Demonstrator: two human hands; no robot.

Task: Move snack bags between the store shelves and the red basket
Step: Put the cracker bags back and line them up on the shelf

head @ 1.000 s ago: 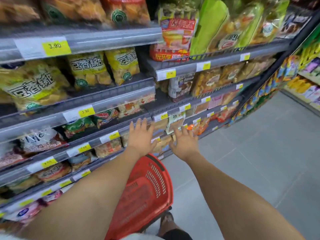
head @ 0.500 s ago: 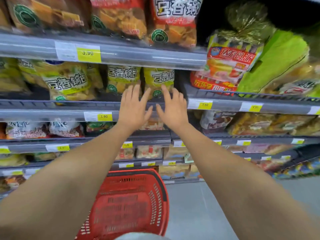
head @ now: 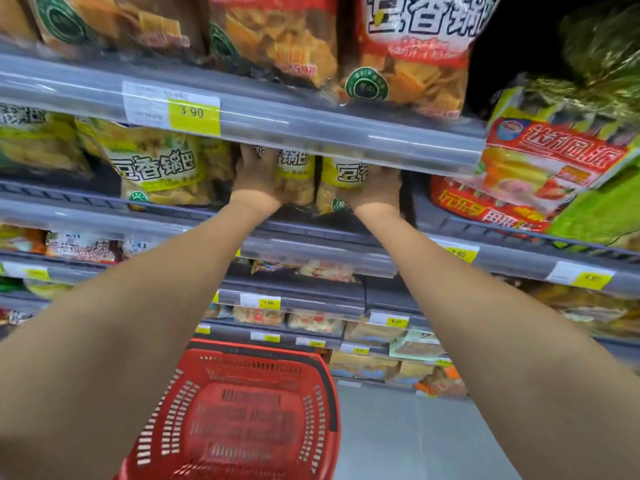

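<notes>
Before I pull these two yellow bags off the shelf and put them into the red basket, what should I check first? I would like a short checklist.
1. Left hand on the left yellow bag: ok, it lies against the bag's left side.
2. Right hand on the right yellow bag: ok, it lies against the bag's right side.
3. Firm grip of both hands: cannot tell, the shelf rail above hides the fingertips.
4. Red basket ready below: ok, it sits between the arms and shows no bags inside.
5. Bigger yellow bag free of the left hand: cannot tell, it stands close and the picture is blurred.
</notes>
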